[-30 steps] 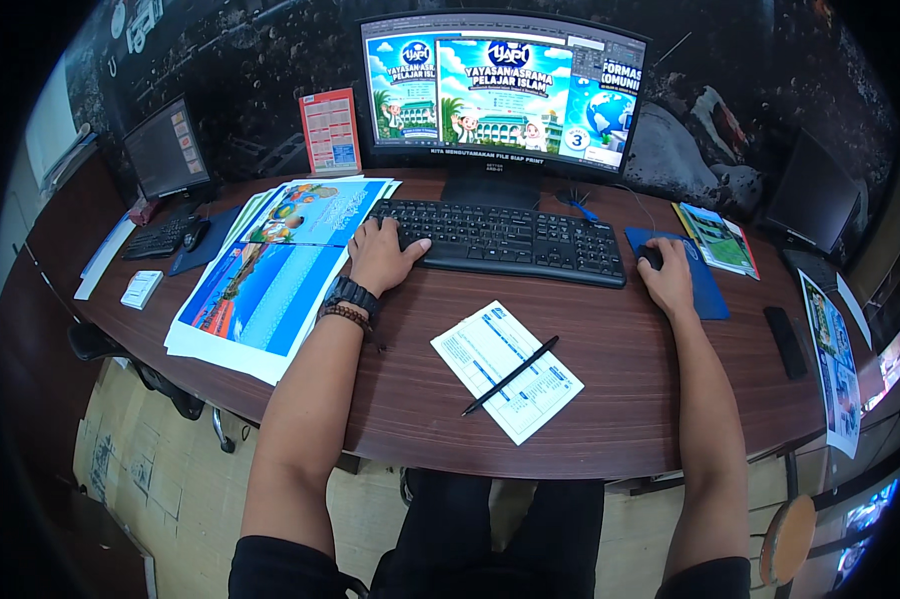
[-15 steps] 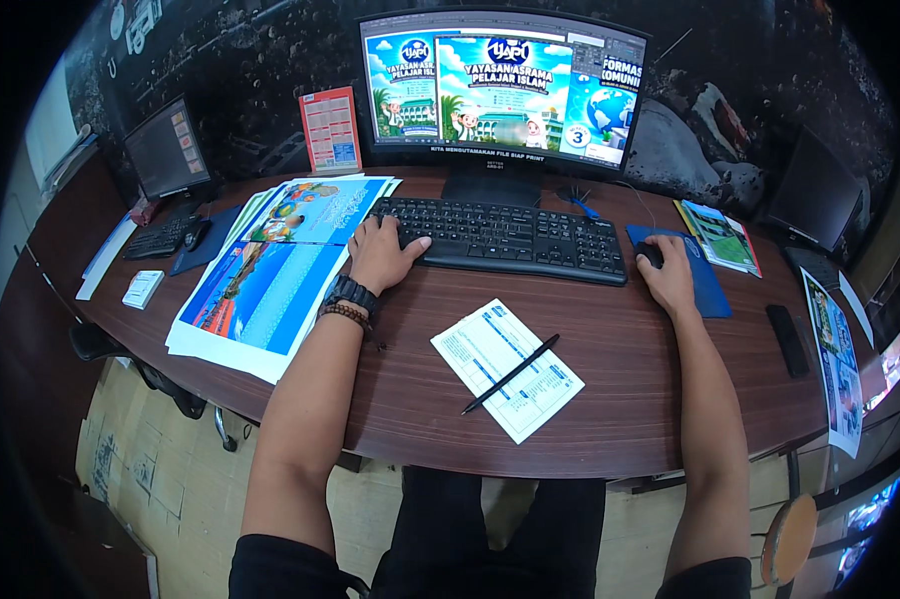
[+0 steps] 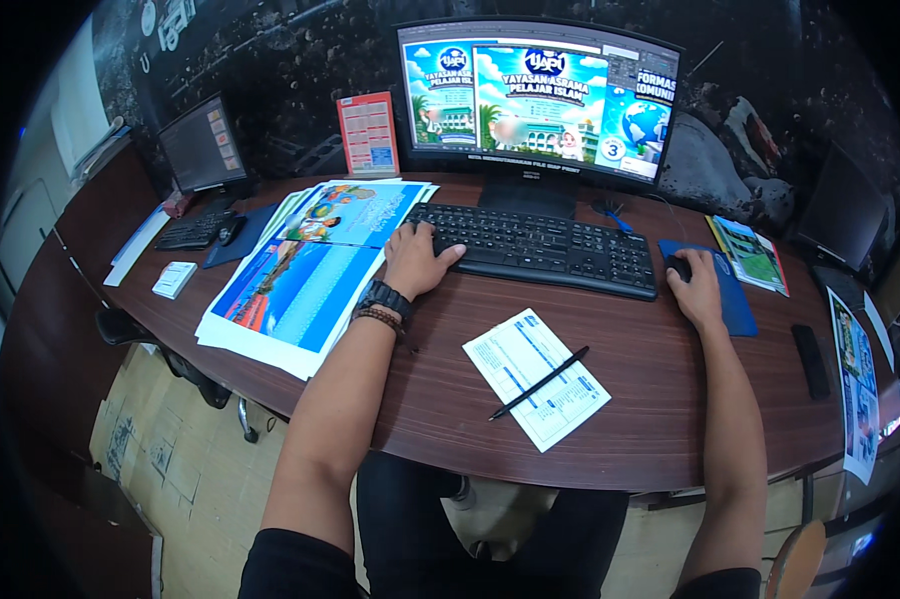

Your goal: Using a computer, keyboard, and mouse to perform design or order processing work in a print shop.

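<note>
My left hand (image 3: pixel 416 262) lies over the left end of a black keyboard (image 3: pixel 540 243), fingers spread on the keys and thumb stretched along the front edge. A dark watch and a beaded bracelet circle that wrist. To the right, my right hand (image 3: pixel 696 287) is curved over a black computer mouse (image 3: pixel 680 267), which it partly hides. The mouse sits on a blue mouse pad (image 3: pixel 737 312). Behind the keyboard, a curved monitor (image 3: pixel 540 100) displays colourful poster designs. Between my forearms lies a white printed form (image 3: pixel 510 359) with a black pen (image 3: pixel 538 383) slanting across it.
Large colour prints (image 3: pixel 315 290) are stacked left of my left forearm. A red-framed desk calendar (image 3: pixel 369 133) stands behind them. A second monitor (image 3: pixel 202 146) is at far left, a dark screen (image 3: pixel 841 205) at right. Leaflets (image 3: pixel 747 255) and a black oblong object (image 3: pixel 810 361) lie right.
The whole view has shifted, so the desk appears further right and slightly tilted. My left hand stays on the keyboard and my right hand on the mouse. My legs have spread wider.
</note>
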